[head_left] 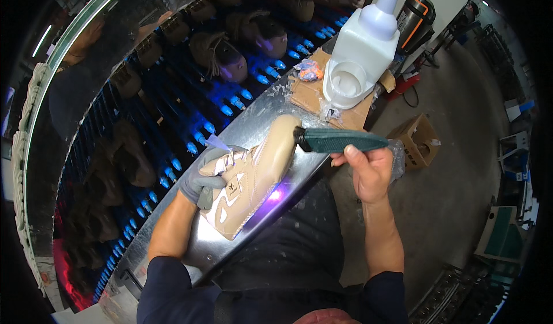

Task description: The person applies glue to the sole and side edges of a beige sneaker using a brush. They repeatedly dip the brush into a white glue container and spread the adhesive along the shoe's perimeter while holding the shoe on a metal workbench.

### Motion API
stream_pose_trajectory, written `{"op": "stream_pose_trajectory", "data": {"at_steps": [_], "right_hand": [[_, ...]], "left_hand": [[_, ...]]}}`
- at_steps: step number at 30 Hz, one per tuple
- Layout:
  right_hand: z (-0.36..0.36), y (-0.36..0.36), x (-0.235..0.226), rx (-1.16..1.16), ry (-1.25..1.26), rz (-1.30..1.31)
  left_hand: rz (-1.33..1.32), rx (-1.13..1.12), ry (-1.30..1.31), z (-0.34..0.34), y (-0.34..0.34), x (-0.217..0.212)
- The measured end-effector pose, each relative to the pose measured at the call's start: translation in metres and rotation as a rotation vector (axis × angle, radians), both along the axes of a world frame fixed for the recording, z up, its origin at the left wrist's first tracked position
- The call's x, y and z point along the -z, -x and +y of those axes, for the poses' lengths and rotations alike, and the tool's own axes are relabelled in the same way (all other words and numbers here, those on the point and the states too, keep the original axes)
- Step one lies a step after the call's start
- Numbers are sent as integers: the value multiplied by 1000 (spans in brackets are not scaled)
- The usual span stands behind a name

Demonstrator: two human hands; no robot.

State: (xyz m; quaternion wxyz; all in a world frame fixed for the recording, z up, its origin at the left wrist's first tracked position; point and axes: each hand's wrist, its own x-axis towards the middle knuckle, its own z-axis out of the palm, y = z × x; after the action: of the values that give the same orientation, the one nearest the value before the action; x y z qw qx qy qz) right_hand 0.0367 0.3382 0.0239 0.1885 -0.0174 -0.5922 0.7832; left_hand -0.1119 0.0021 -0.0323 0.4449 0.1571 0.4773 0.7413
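Note:
My left hand (pixel 203 181), in a grey glove, is closed round the heel part of a beige shoe upper (pixel 259 171) with pale laces. The upper lies tilted over a metal ledge, its toe pointing away from me. Bare-skinned, my right hand (pixel 371 174) pinches the end of a dark green brush handle (pixel 345 141). At the handle's other end, short dark bristles (pixel 299 137) meet the side of the toe. The palm side of my left hand is hidden by the upper.
Beyond the metal ledge (pixel 268 108) runs a dark machine with blue-lit fittings (pixel 236 102) and several shoe uppers (pixel 219 56). A white plastic bottle (pixel 360 50) and an orange bundle (pixel 309 70) rest on cardboard (pixel 305 95). An open carton (pixel 419 142) sits on the floor at right.

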Motion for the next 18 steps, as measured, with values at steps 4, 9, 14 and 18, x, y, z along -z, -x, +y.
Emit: {"op": "stream_pose_trajectory", "data": {"at_steps": [4,9,14,18], "right_hand": [[12,0,-7,9,-67,-1],[27,11,-6,-49,-23,-62],[18,5,-16,-76,-110,49],[10,-5,-27,-26,-273,56]], "left_hand": [[49,25,3,0,1,1],[132,49,15,4,6,4],[108,53,-10,2,7,10],[68,39,-27,6,5,7]]}}
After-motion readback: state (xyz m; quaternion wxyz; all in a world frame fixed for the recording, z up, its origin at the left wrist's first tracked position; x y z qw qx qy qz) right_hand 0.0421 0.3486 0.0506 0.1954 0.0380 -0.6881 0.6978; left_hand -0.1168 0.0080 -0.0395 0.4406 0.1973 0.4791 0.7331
